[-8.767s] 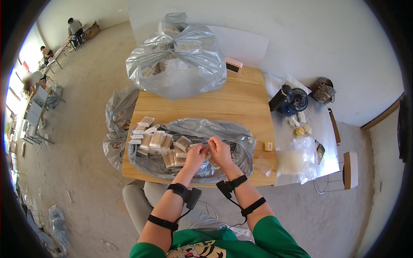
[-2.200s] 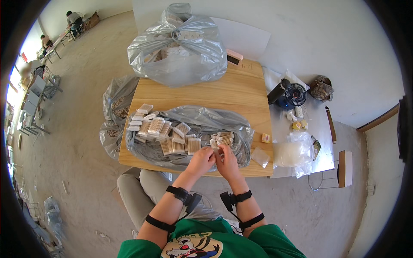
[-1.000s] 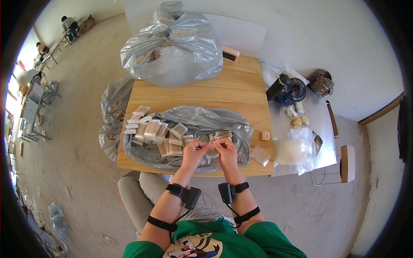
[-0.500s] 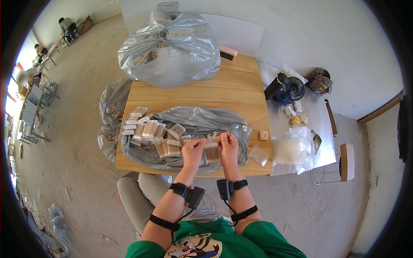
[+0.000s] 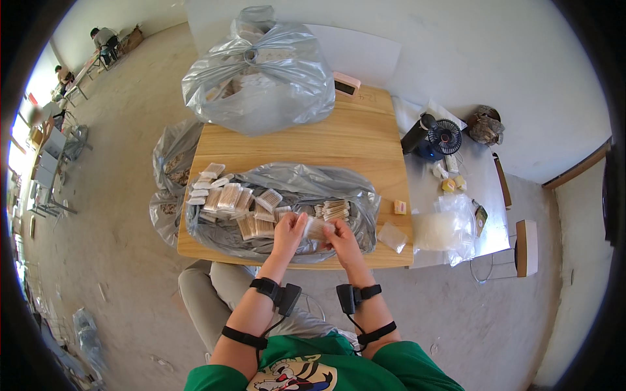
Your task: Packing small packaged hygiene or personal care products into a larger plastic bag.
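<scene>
I look down on two bare hands. Between them, over the crumpled grey plastic bag (image 5: 293, 174), is a small clear packet (image 5: 317, 228) that looks full of cotton swabs. The thumb and fingers of the left hand (image 5: 287, 236) pinch its left edge. The fingers of the right hand (image 5: 343, 241) pinch its right edge, but the packet is blurry, so I can't tell exactly how each fingertip sits.

I think this packet is very light. Its skin looks thin and slippery, and it could crinkle or tear. The sticks inside should feel stiff, but they could snap, and the cotton tips are soft. I'd hold it gently by its side edges and not squash the middle.

Just past the right hand lie loose cotton swabs (image 5: 334, 210), easy to bump. Close by the left hand is a heap of filled swab packs (image 5: 229, 195), so there's little room that way. The grey bag's wrinkled rim goes around everything and could catch a finger. Farther right, on the wooden table (image 5: 306, 150), are a little yellow box (image 5: 400, 206) and a flat clear bag (image 5: 392, 237), out of the way.
</scene>
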Demonstrator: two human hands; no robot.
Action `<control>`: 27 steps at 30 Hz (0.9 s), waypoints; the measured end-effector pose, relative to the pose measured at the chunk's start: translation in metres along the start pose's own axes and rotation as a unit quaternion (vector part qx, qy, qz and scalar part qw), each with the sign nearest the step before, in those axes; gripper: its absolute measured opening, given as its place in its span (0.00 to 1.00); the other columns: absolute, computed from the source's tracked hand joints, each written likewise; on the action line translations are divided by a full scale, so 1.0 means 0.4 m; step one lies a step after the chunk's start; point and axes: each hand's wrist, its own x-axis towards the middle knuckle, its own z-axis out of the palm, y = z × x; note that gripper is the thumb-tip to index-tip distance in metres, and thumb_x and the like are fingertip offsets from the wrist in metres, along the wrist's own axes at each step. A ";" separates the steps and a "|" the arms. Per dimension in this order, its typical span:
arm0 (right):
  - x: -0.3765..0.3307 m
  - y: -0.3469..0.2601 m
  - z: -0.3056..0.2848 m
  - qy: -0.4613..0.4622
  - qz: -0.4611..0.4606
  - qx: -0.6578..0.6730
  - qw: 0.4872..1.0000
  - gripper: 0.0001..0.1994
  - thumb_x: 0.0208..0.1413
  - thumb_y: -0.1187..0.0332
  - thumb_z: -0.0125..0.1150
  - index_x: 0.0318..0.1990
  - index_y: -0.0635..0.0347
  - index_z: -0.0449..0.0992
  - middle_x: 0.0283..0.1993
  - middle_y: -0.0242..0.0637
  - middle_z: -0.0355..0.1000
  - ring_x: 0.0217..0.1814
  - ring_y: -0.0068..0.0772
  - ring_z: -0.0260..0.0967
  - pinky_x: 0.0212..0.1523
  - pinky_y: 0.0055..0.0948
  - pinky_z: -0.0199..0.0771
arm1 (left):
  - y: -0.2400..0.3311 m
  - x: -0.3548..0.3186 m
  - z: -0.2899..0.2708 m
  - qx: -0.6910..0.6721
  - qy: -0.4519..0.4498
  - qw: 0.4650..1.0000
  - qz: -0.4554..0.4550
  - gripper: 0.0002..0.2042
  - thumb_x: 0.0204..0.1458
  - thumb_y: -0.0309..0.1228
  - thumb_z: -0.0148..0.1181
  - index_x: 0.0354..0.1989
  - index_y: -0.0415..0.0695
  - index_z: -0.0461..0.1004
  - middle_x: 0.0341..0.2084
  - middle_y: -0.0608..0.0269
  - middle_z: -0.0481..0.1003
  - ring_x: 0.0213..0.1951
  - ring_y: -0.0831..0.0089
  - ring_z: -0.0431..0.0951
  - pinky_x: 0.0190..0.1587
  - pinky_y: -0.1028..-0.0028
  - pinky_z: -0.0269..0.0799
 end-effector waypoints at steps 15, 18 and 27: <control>0.008 0.038 0.060 0.087 0.029 0.031 0.995 0.09 0.61 0.61 0.50 0.36 0.57 0.68 0.23 0.25 0.64 0.19 0.14 0.58 0.17 0.16 0.58 | 0.005 -0.046 0.017 0.240 0.034 0.955 0.172 0.15 0.52 0.33 0.55 0.18 0.39 0.63 0.17 0.45 0.68 0.24 0.45 0.70 0.26 0.55 0.63; 0.043 0.080 0.038 0.127 -0.037 -0.079 0.988 0.12 0.61 0.60 0.49 0.33 0.59 0.68 0.20 0.26 0.64 0.19 0.15 0.58 0.18 0.18 0.58 | -0.004 -0.039 0.008 0.243 0.044 0.953 0.174 0.15 0.52 0.33 0.55 0.18 0.39 0.63 0.17 0.46 0.68 0.24 0.45 0.70 0.26 0.56 0.63; 0.095 0.066 0.022 0.234 -0.129 -0.265 0.926 0.19 0.59 0.57 0.50 0.26 0.66 0.69 0.18 0.41 0.63 0.20 0.31 0.58 0.24 0.32 0.61 | -0.008 0.013 -0.050 0.230 0.090 0.962 0.112 0.15 0.53 0.35 0.54 0.20 0.37 0.65 0.18 0.45 0.69 0.24 0.45 0.68 0.26 0.57 0.62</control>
